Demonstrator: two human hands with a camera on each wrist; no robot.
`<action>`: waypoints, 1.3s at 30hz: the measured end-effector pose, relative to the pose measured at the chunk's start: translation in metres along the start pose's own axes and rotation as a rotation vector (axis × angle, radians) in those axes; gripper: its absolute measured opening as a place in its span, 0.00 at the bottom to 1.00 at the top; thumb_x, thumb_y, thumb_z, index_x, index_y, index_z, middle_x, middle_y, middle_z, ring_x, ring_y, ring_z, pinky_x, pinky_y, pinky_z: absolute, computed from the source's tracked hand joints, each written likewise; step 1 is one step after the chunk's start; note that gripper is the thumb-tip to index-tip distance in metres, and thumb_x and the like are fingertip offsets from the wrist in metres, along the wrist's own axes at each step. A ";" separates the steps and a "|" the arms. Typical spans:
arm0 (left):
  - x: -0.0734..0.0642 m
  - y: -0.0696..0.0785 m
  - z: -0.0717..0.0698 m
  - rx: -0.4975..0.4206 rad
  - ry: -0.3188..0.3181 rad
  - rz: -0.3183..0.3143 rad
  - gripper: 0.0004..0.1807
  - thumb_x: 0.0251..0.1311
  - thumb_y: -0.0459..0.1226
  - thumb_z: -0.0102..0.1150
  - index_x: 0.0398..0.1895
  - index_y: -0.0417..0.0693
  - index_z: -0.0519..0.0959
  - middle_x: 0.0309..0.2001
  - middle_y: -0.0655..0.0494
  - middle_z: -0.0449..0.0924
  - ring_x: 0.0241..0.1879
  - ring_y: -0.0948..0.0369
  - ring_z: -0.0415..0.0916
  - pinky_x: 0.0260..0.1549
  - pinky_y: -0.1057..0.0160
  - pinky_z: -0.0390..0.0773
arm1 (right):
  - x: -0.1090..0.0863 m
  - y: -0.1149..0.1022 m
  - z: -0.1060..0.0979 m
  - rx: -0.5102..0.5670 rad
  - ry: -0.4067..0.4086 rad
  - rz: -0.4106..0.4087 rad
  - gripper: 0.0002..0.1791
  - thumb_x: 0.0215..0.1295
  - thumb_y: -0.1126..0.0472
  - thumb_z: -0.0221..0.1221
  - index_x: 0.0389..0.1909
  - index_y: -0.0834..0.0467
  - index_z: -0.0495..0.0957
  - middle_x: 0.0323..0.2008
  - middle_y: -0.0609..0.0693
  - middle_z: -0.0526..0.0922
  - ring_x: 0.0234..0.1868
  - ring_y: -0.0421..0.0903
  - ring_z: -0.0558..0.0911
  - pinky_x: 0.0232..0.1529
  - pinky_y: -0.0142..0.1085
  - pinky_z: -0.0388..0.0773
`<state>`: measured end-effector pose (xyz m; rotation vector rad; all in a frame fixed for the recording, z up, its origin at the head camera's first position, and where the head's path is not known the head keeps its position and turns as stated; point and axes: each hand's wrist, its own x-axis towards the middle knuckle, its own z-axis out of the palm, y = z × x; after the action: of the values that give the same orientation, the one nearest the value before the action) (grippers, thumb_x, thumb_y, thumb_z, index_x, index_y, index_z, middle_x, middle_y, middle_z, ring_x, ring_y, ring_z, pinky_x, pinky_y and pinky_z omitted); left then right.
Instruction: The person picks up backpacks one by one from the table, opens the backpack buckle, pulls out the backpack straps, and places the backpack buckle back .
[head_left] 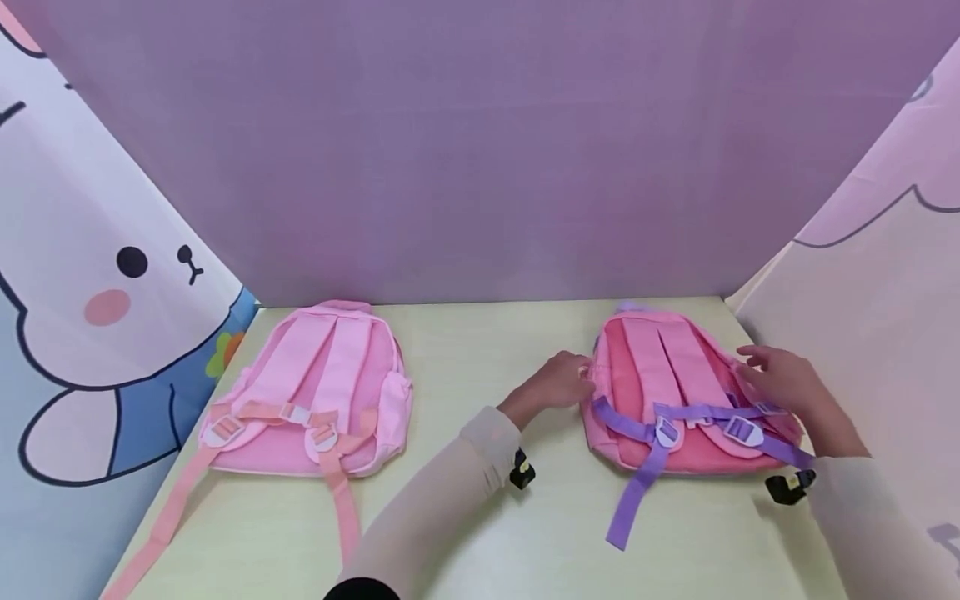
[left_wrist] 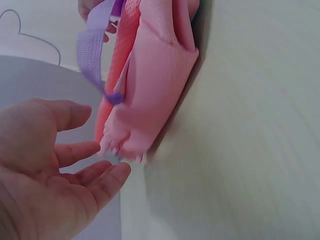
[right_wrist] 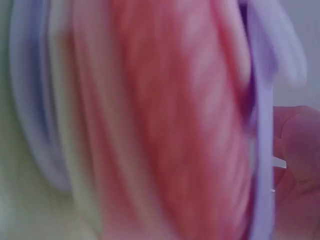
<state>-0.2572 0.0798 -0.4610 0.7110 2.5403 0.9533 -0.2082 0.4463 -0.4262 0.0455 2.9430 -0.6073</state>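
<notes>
A pink backpack (head_left: 678,375) with purple webbing straps (head_left: 645,492) lies on the right half of the table, its shoulder-strap side facing up. By its left edge is my left hand (head_left: 558,381). In the left wrist view that hand (left_wrist: 60,165) has loosely spread fingers beside the ribbed side pocket (left_wrist: 155,75); contact is hard to tell. My right hand (head_left: 783,382) is at the backpack's right edge, fingers extended towards it. The right wrist view is blurred, with the coral mesh panel (right_wrist: 180,125) large and part of the right hand (right_wrist: 302,155) behind a purple strap (right_wrist: 263,165).
A second, lighter pink backpack (head_left: 315,367) with peach straps (head_left: 345,508) lies on the left of the table (head_left: 480,350). A purple panel (head_left: 480,150) stands at the back. Printed cartoon panels flank the table at left (head_left: 150,333) and right (head_left: 862,317).
</notes>
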 end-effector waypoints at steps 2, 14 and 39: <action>-0.005 -0.003 -0.006 0.029 0.001 -0.022 0.21 0.72 0.43 0.54 0.65 0.48 0.76 0.62 0.52 0.77 0.58 0.59 0.76 0.57 0.62 0.78 | 0.000 -0.012 0.003 0.000 0.044 -0.020 0.29 0.76 0.52 0.53 0.67 0.70 0.68 0.57 0.77 0.74 0.55 0.74 0.75 0.48 0.61 0.79; -0.041 -0.036 -0.049 0.022 0.027 -0.018 0.29 0.74 0.44 0.53 0.75 0.51 0.66 0.72 0.46 0.67 0.69 0.50 0.70 0.67 0.51 0.72 | 0.008 -0.118 0.031 0.056 0.213 -0.302 0.24 0.70 0.63 0.60 0.64 0.69 0.74 0.57 0.72 0.79 0.56 0.70 0.79 0.55 0.64 0.75; -0.151 -0.134 -0.172 0.089 0.244 -0.137 0.28 0.73 0.39 0.54 0.74 0.42 0.67 0.66 0.33 0.71 0.63 0.37 0.74 0.60 0.41 0.76 | 0.021 -0.286 0.126 0.242 -0.049 -0.570 0.26 0.71 0.61 0.61 0.67 0.64 0.72 0.54 0.63 0.83 0.58 0.59 0.82 0.59 0.51 0.79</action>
<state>-0.2582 -0.1803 -0.4087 0.4610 2.8163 0.9355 -0.2292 0.1338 -0.4311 -0.7899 2.8021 -1.0103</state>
